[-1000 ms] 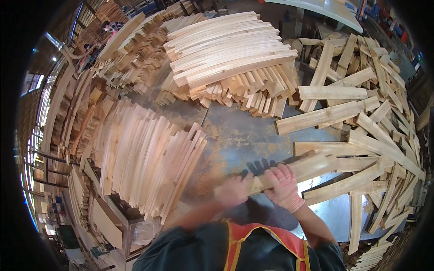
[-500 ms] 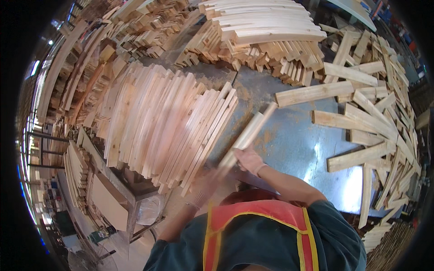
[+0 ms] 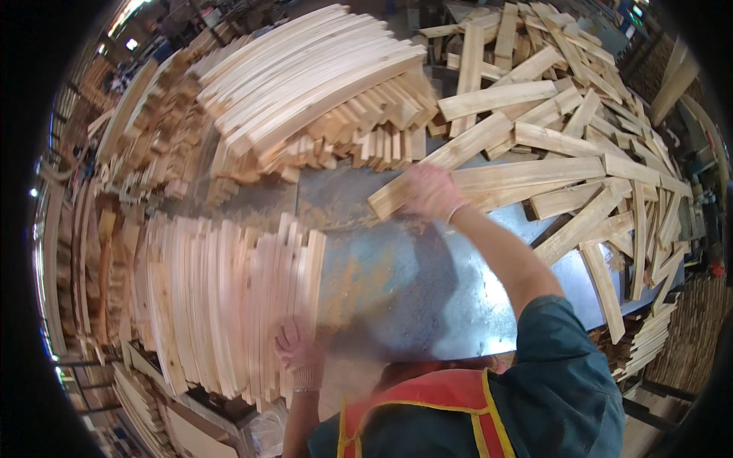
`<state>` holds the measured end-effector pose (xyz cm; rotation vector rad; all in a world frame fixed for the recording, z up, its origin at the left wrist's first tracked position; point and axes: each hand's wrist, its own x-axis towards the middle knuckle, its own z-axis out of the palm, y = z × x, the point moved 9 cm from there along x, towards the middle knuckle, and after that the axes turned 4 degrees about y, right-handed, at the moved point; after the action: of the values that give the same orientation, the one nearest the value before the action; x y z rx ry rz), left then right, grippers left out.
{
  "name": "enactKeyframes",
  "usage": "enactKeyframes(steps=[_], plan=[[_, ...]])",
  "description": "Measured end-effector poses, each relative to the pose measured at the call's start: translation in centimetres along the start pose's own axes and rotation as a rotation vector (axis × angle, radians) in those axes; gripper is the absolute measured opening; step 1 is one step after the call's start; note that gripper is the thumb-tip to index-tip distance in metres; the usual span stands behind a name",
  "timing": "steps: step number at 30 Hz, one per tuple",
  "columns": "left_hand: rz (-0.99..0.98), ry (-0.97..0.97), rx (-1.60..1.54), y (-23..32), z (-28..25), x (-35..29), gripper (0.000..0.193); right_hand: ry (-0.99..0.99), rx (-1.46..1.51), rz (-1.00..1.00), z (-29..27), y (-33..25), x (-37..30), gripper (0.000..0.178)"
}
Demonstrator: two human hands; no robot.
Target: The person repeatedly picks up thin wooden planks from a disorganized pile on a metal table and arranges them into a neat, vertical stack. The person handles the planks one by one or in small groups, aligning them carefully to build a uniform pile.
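My right hand [image 3: 434,192], in a pale glove, reaches out over the table and grips a wooden board [image 3: 473,143] near its closer end. This board slants away to the right, among loose boards. Another board [image 3: 527,174] lies just beside that hand. My left hand [image 3: 299,353], also gloved, is at the near right end of a row of boards standing side by side [image 3: 229,298]. Its fingers are apart, touching or very near the row's outermost boards, and it holds nothing. Slight motion blur softens both hands.
A jumbled heap of loose boards [image 3: 569,141] covers the right side of the metal table [image 3: 397,298]. At the far left rises a large layered stack of boards [image 3: 313,76]. Sawdust [image 3: 355,271] lies on the metal. More stacked wood [image 3: 156,137] stands at left.
Half a second ago both hands were at a slanting piece of wood between them. Now they are apart: the left at the row, the right farther out on a loose board. The view has turned rightward.
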<state>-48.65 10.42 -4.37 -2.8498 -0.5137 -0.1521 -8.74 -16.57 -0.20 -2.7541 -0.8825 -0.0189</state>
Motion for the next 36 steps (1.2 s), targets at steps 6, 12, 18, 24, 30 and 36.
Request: enactKeyframes(steps=[6, 12, 18, 24, 30, 36], plan=[[0.098, -0.27, -0.311, 13.2, -2.9, 8.8, 0.094, 0.07, -0.163, 0.116, -1.6, 21.6, -4.5, 0.082], [0.242, -0.146, -0.307, 26.0, -3.8, 23.5, 0.086, -0.394, -0.096, -0.198, 1.3, 15.0, -15.0, 0.092], [0.134, -0.543, -0.26, 30.0, -0.1, 29.3, 0.101, -0.408, -0.093, -0.333, 0.3, 11.8, -21.7, 0.092], [0.234, -0.681, -0.634, 23.5, -0.3, 11.9, 0.077, -0.184, 0.689, 0.535, 3.9, 13.6, -20.5, 0.091], [0.01, -0.915, -0.569, 14.2, -1.5, -7.3, 0.082, -0.385, 0.996, 0.44, 13.3, -7.1, -20.0, 0.085], [0.062, -0.242, -0.17, 4.2, -4.0, -8.3, 0.105, -0.664, 0.715, 0.274, 12.6, -26.0, -15.7, 0.091]])
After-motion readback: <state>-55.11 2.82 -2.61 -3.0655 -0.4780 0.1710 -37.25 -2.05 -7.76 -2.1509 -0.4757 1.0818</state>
